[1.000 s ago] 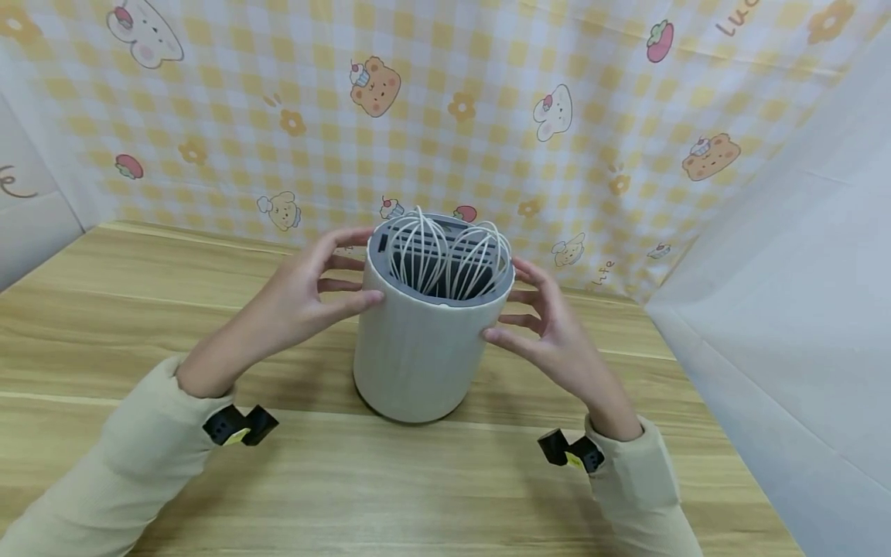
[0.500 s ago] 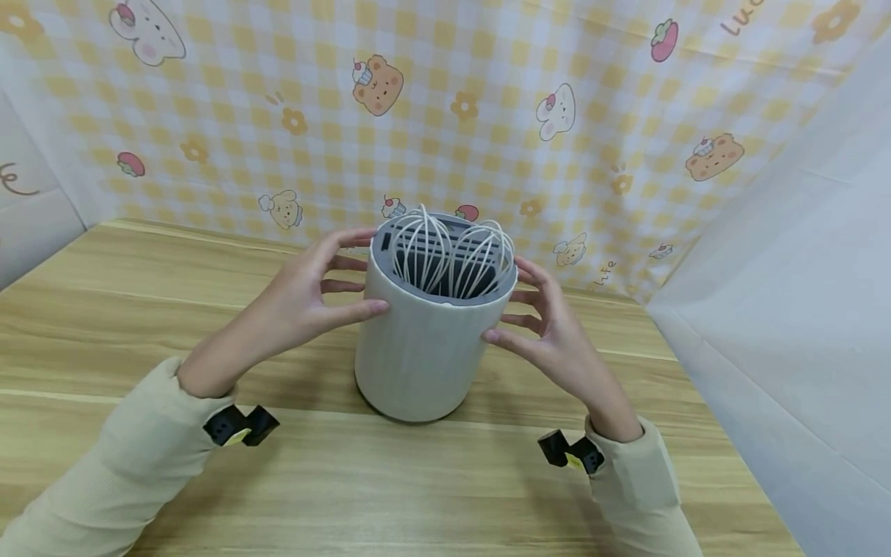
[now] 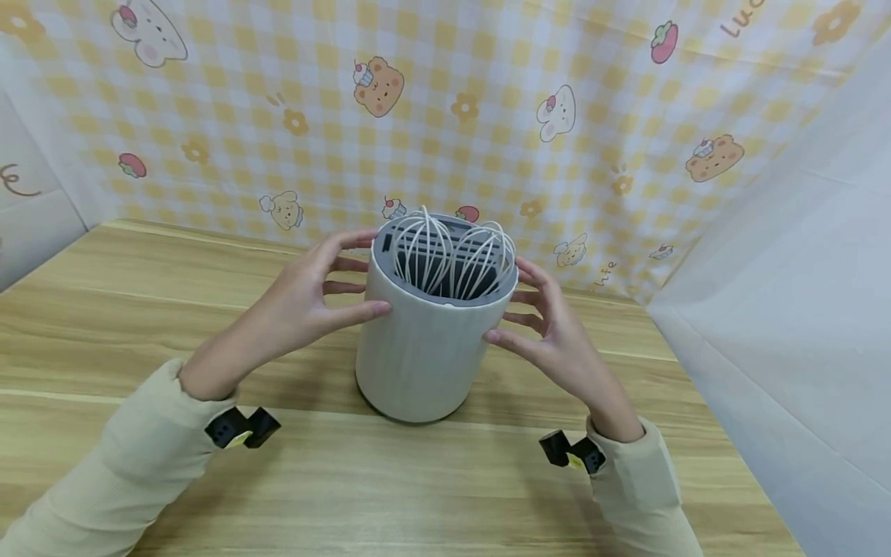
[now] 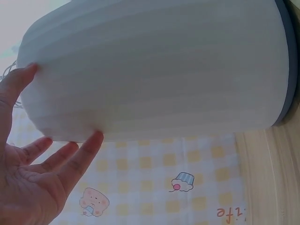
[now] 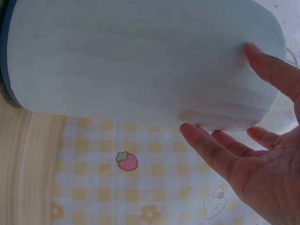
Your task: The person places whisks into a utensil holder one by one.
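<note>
An off-white, rounded utensil holder with a grey slotted top stands on the wooden table. Two wire whisks stick up out of its opening, loops upward; their handles are hidden inside. My left hand holds the upper left side, thumb on the front and fingers spread toward the back. Opposite it, my right hand holds the right side in the same way, its thumb a little lower. In both wrist views fingertips meet the smooth wall of the holder, and its dark base shows in the left one.
The wooden table stretches to both sides and toward me. Close behind the holder hangs a yellow-checked curtain with cartoon prints. A pale wall borders the table on the right.
</note>
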{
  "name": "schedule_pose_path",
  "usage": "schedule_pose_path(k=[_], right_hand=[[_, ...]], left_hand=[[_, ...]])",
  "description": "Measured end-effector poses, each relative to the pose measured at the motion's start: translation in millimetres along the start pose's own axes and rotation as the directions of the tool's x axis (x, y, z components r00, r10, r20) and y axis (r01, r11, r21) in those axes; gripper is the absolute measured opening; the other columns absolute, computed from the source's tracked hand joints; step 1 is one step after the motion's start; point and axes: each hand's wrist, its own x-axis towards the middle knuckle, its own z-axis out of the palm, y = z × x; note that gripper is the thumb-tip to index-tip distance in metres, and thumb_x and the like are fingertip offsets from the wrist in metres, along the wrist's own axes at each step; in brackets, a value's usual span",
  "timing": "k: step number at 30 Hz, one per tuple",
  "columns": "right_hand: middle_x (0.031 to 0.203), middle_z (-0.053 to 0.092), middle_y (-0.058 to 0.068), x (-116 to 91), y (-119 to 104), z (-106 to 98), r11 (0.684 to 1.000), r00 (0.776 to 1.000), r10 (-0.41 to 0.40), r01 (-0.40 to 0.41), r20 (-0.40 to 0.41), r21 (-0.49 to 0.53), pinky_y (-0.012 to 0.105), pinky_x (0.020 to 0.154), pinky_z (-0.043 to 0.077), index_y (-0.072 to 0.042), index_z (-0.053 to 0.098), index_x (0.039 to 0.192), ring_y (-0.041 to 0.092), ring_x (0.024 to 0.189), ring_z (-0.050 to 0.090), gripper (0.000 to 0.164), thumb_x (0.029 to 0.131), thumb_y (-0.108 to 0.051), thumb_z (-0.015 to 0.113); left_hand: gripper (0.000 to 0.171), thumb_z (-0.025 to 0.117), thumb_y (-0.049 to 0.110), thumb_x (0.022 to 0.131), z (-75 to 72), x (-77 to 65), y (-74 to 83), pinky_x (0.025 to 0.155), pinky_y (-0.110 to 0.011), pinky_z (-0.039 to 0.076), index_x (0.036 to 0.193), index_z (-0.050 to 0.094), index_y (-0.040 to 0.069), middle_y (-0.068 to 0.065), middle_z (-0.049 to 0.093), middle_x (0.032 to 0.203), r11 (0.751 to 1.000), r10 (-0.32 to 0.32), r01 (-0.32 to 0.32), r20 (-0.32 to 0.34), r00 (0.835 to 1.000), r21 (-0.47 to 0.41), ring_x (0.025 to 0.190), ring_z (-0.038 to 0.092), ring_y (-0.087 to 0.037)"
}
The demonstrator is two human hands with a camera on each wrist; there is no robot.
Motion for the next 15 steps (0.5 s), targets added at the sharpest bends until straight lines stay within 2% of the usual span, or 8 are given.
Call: schedule_pose_path(k=[5,9,12,15], right_hand=[[0.147,0.033,0.000,-3.2,3.1,-3.3,0.996,0.999,-0.039,0.037,-0.013,-0.076,0.037,0.098,0.047,-0.020,0.024,0.146,0.021,0.121,0.047,0.089,0.075,-0.004,0.076],[0.147,0.034,0.004,-8.3,10.2,-6.3,0.982,0.999,-0.036,0.034,-0.008,-0.187,0.046,0.103,0.041,-0.018,0.025,0.146,0.026,0.128,0.042,0.086,0.077,-0.013,0.076],[0.149,0.032,0.006,-12.6,16.8,-8.2,0.959,0.999,-0.040,0.040,0.005,-0.279,0.049,0.107,0.035,-0.013,0.027,0.146,0.027,0.134,0.035,0.082,0.079,-0.019,0.074],[0.151,0.029,0.010,-16.7,24.6,-10.4,0.925,0.997,-0.066,0.071,0.027,-0.372,0.054,0.110,0.028,-0.009,0.027,0.146,0.030,0.138,0.028,0.079,0.082,-0.023,0.072]], left_hand=[[0.071,0.070,0.025,0.083,-1.4,-1.6,0.4,0.096,-0.046,0.048,0.142,0.032,0.015,-0.010,0.041,0.141,1.000,0.002,-0.002,0.004,1.000,-0.002,0.117,0.053,-0.030],[0.060,0.062,0.023,0.090,-4.0,-5.6,-2.7,0.100,-0.048,0.044,0.142,0.034,0.014,-0.010,0.043,0.140,0.998,0.055,-0.055,-0.014,0.998,0.014,0.121,0.049,-0.031],[0.051,0.054,0.022,0.094,-5.9,-10.5,-6.3,0.104,-0.050,0.039,0.142,0.036,0.013,-0.011,0.043,0.142,0.994,0.096,-0.093,-0.030,0.995,0.064,0.125,0.045,-0.031],[0.046,0.047,0.024,0.098,-7.8,-15.8,-10.5,0.107,-0.053,0.033,0.142,0.038,0.014,-0.010,0.041,0.143,0.988,0.103,-0.099,-0.028,0.994,0.119,0.130,0.040,-0.030]])
